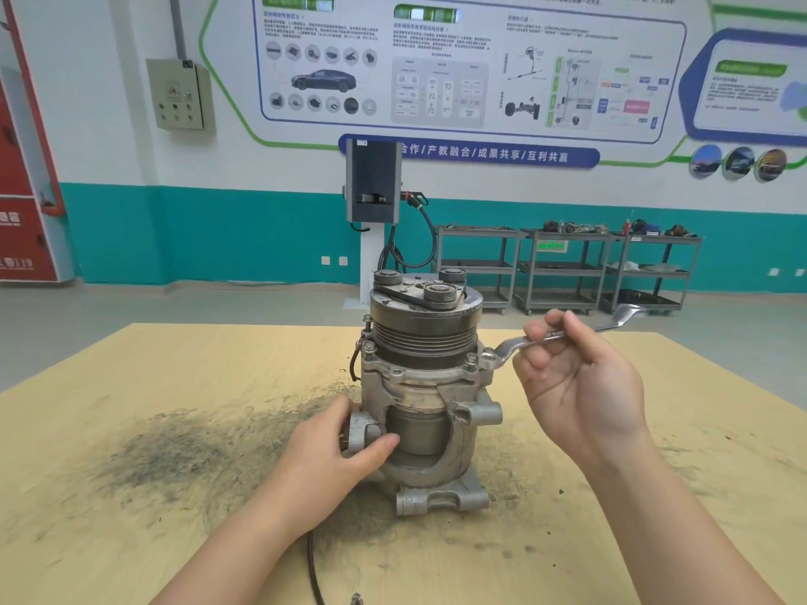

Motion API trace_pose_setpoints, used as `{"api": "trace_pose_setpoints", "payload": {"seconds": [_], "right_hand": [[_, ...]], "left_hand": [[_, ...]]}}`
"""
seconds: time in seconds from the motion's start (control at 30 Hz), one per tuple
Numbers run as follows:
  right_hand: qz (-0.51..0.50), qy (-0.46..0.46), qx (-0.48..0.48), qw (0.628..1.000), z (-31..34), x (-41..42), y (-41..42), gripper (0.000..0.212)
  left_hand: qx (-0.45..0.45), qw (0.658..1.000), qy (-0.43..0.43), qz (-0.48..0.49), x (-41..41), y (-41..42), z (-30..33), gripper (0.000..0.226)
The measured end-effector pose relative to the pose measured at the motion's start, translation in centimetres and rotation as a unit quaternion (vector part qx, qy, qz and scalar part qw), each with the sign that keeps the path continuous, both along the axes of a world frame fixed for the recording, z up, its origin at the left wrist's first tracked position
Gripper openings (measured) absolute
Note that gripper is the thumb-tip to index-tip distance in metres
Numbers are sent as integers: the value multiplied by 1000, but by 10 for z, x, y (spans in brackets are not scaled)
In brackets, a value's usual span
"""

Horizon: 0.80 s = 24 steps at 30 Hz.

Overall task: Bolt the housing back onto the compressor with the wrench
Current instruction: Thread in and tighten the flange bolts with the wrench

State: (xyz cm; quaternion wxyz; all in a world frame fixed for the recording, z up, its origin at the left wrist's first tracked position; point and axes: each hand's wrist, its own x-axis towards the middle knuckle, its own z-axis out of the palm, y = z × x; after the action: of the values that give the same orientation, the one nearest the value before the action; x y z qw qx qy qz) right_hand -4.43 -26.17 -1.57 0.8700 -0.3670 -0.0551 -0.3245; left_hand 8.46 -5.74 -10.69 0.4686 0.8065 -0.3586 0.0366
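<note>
Your compressor (425,386) stands upright at the middle of the tan tabletop (131,430), pulley end up, with the cast housing (454,430) wrapped around its lower body and dark grime smeared across the surface toward 8 o'clock. Your left hand (336,456) grips the housing's mounting ear at its 9 o'clock side, fingers (382,445) and thumb curled round it. Your right hand (576,377), out at 3 o'clock, has its fingers closed around the shank of the ring wrench (563,334), whose ring end sits on a flange bolt (489,358) (far end pointing toward 2 o'clock).
</note>
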Motion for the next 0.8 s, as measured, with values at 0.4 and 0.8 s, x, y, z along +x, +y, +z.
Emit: {"api": "trace_pose_setpoints", "payload": {"seconds": [0.4,0.8], "right_hand": [[-10,130,-121,984,29,12,-18,15],[-236,-102,-276,926,-26,-15,12,12]], "left_hand": [[3,1000,-20,-11,3,0,1,31],[12,1000,-13,-12,0,1,5,39]]}}
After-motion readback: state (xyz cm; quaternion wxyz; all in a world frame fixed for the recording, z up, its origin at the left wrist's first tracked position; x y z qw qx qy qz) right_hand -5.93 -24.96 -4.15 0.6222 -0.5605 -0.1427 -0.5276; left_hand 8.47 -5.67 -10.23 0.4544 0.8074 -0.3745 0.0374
